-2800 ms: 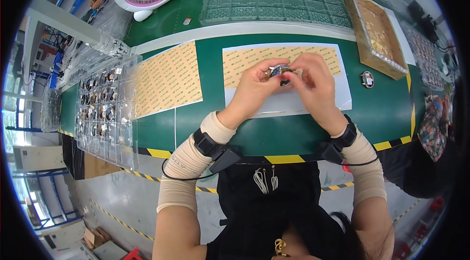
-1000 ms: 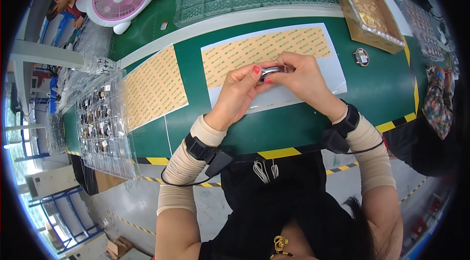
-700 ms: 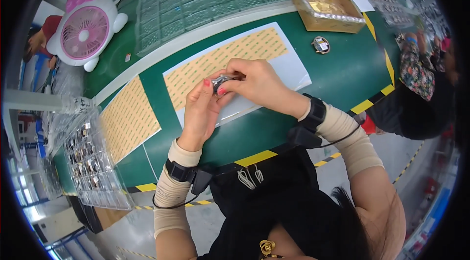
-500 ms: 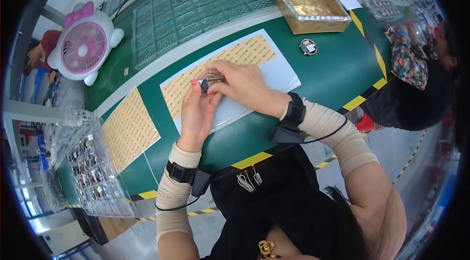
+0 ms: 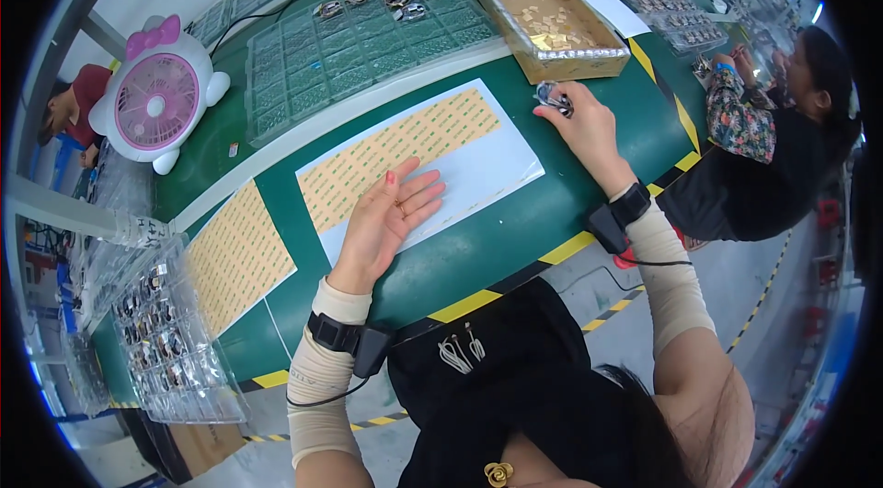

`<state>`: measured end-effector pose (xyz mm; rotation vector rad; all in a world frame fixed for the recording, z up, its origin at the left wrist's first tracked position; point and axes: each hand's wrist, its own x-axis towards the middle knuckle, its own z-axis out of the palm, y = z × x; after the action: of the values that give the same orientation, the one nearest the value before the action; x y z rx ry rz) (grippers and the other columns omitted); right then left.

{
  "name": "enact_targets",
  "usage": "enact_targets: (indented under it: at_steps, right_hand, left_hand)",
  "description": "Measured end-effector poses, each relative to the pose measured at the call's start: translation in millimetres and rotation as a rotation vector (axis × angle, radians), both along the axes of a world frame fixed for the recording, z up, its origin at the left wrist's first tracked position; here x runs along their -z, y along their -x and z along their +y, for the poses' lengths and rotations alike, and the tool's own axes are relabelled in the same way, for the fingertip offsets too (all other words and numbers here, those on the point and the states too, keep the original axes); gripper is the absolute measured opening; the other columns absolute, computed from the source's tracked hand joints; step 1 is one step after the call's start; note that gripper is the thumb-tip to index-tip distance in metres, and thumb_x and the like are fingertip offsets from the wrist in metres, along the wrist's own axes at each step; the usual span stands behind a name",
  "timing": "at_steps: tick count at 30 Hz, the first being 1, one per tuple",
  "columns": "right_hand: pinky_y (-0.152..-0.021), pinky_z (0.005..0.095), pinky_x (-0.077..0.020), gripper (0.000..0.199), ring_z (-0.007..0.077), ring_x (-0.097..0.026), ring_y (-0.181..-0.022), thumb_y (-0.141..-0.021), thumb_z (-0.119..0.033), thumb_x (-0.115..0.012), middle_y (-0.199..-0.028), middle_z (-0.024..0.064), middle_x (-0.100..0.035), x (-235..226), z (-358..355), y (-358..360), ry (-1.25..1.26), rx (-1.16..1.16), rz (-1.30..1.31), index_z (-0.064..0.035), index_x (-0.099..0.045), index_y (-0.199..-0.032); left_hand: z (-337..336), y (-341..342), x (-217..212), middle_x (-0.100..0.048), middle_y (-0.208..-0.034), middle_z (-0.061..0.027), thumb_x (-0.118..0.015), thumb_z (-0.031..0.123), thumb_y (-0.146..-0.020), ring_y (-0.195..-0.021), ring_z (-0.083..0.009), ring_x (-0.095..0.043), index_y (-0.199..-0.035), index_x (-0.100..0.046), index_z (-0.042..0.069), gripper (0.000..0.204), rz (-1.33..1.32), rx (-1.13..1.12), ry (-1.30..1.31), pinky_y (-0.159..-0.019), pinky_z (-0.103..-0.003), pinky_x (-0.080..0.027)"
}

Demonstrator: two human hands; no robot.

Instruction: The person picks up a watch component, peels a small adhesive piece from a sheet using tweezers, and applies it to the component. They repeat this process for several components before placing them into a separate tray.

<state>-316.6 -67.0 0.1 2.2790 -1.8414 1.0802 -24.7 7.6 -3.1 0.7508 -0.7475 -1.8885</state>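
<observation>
Green bench (image 5: 515, 230): sticker sheets (image 5: 418, 166), clear trays (image 5: 368, 37), cardboard box (image 5: 547, 23), fan (image 5: 156, 106).

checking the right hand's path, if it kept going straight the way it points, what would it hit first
Probably the cardboard tray: the right hand, holding a small metal part, points at its near wall. Depth is hard to judge.

The hands have separated: the right hand (image 5: 589, 125) carried the small metal part (image 5: 554, 98) toward the cardboard box (image 5: 552, 21), and the left hand (image 5: 386, 221) now lies flat on the sticker sheet (image 5: 418, 157)
</observation>
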Motion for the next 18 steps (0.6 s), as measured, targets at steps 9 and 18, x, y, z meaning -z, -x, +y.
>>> enact_targets:
  at_steps: [9, 18]
  right_hand:
    - [-0.062, 0.0292, -0.0485, 0.020, 0.0199, -0.062, -0.074, -0.087, -0.017, -0.052, -0.088, 0.0105, -0.062, -41.5, 23.9, -52.8, -0.045, -0.364, -0.563, 0.0026, -0.056, -0.088]
    - [-0.066, 0.0243, -0.0524, 0.022, 0.0196, -0.063, -0.077, -0.089, -0.012, -0.048, -0.092, 0.0154, -0.061, 7.5, 24.0, -143.3, -0.895, -0.652, -1.132, 0.0080, -0.055, -0.094]
  left_hand:
    - [-0.9, -51.0, -15.4, -0.056, -0.108, -0.0199, -0.043, 0.021, -0.092, -0.100, -0.0279, -0.056, -0.116, -0.045, -0.005, 0.036, -0.349, -0.237, 0.127, -0.087, -0.038, -0.045]
    - [65.1, -55.1, 3.1, -0.056, -0.111, -0.0149, -0.058, 0.014, -0.077, -0.101, -0.0336, -0.054, -0.107, -0.055, -0.001, 0.034, -1.866, -0.297, 0.922, -0.087, -0.043, -0.043]
